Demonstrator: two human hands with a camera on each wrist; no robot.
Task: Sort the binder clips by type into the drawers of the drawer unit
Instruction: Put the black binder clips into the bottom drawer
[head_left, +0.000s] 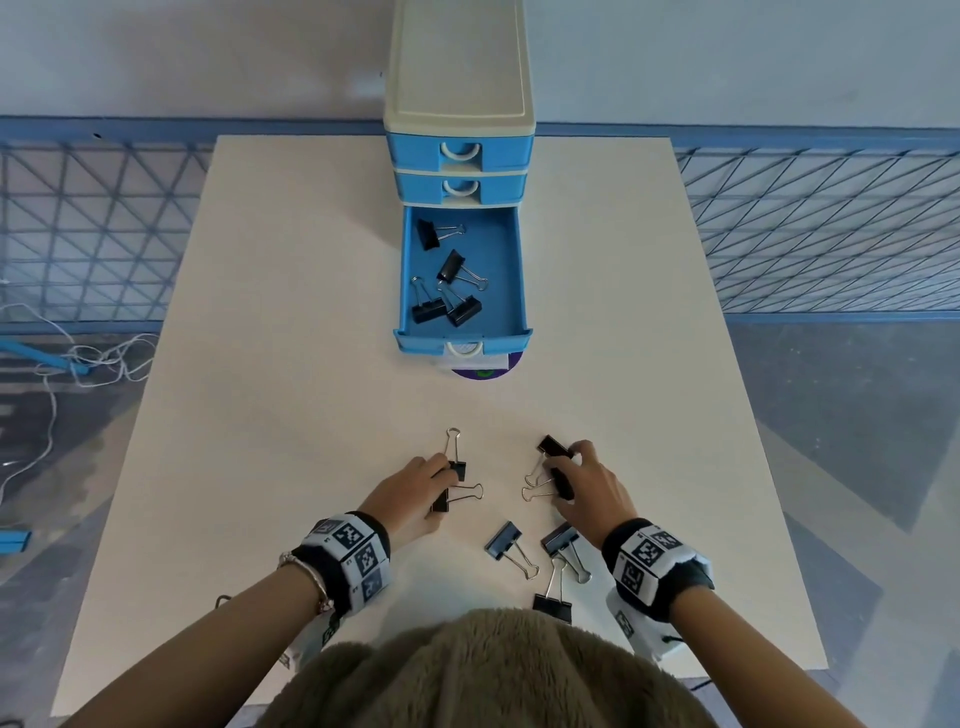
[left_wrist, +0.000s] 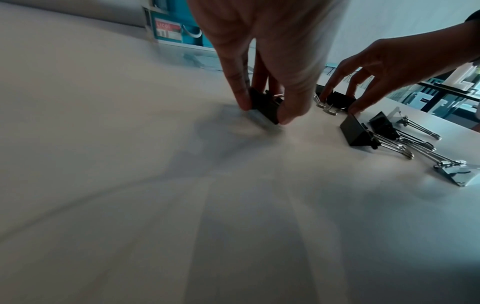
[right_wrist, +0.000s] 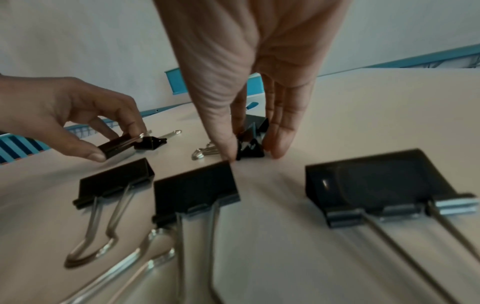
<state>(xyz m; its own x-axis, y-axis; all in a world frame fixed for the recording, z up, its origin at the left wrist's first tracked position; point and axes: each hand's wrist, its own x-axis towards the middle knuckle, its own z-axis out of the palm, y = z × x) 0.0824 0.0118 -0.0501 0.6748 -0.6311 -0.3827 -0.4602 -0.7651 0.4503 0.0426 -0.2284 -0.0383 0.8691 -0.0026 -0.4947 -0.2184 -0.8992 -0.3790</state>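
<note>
The blue and cream drawer unit (head_left: 460, 111) stands at the far side of the table, its bottom drawer (head_left: 511, 270) pulled out with several black binder clips (head_left: 449, 291) inside. My left hand (head_left: 441, 480) pinches a black clip (left_wrist: 265, 109) lying on the table between thumb and fingers, and a second clip (head_left: 456, 457) touches it. My right hand (head_left: 561, 467) pinches another black clip (right_wrist: 250, 144) the same way, with one more clip (head_left: 553, 446) just beyond its fingertips. Three further clips (head_left: 503, 540) lie near the front edge between my wrists.
The two upper drawers (head_left: 460, 153) are closed. The white table (head_left: 291, 312) ends at a blue wire-mesh fence (head_left: 831, 218) behind it. Loose white cables (head_left: 88, 364) lie on the floor to the left. A purple label (head_left: 483, 371) shows under the open drawer.
</note>
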